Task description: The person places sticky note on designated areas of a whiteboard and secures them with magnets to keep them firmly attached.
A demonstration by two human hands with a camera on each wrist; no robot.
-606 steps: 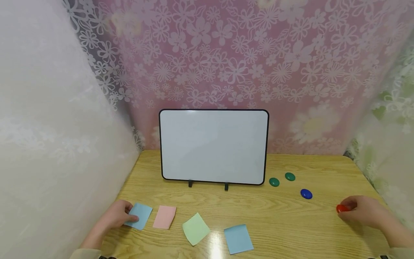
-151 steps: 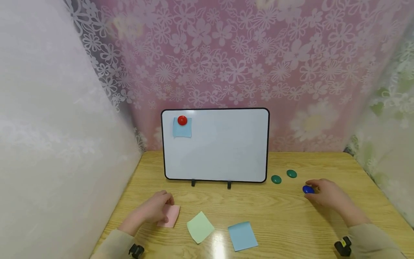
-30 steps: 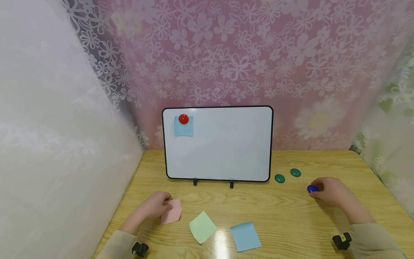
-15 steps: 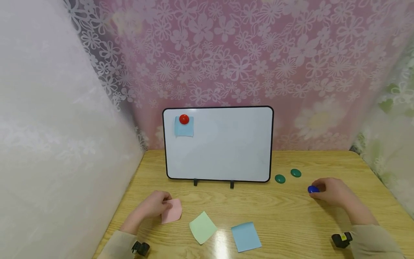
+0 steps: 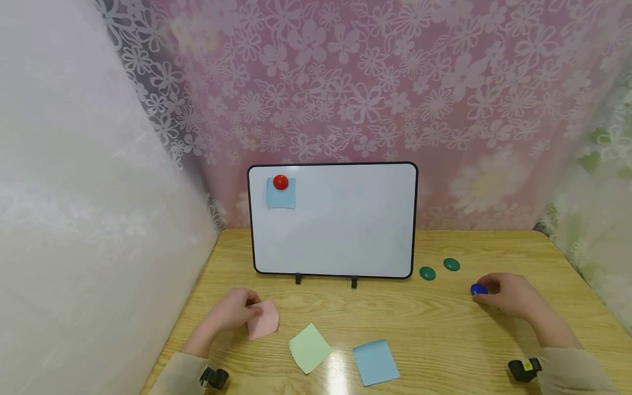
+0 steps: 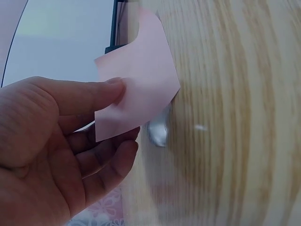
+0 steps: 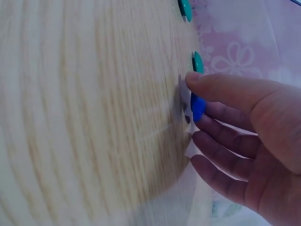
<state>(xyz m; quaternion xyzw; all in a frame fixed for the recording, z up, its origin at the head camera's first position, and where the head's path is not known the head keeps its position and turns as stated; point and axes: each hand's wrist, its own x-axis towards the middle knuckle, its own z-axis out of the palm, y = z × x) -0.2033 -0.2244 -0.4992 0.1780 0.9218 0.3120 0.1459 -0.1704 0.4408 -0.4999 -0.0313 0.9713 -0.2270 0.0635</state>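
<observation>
My left hand point(image 5: 232, 314) pinches a pink sticky note point(image 5: 264, 319) by its left edge, thumb on top. In the left wrist view the note point(image 6: 141, 75) is tilted and curved, with its far end near the tabletop. On the right, my right hand point(image 5: 511, 295) holds a round blue magnet point(image 5: 478, 289) between thumb and fingers. The right wrist view shows the blue magnet point(image 7: 197, 108) close to the wood, partly hidden by the thumb. A red magnet point(image 5: 280, 182) holds a light blue note point(image 5: 281, 199) on the whiteboard point(image 5: 340, 225), at its upper left.
A green note point(image 5: 310, 349) and a blue note point(image 5: 376, 362) lie on the wooden table point(image 5: 424, 318) in front. Two green magnets point(image 5: 427, 273) lie right of the board, which stands on small black feet point(image 5: 354, 282). A white wall point(image 5: 99, 219) borders the left side.
Since the oldest frame, a blue note and the red magnet have gone onto the board. More recently, the left hand has lifted the pink note slightly; the right hand stays at the blue magnet.
</observation>
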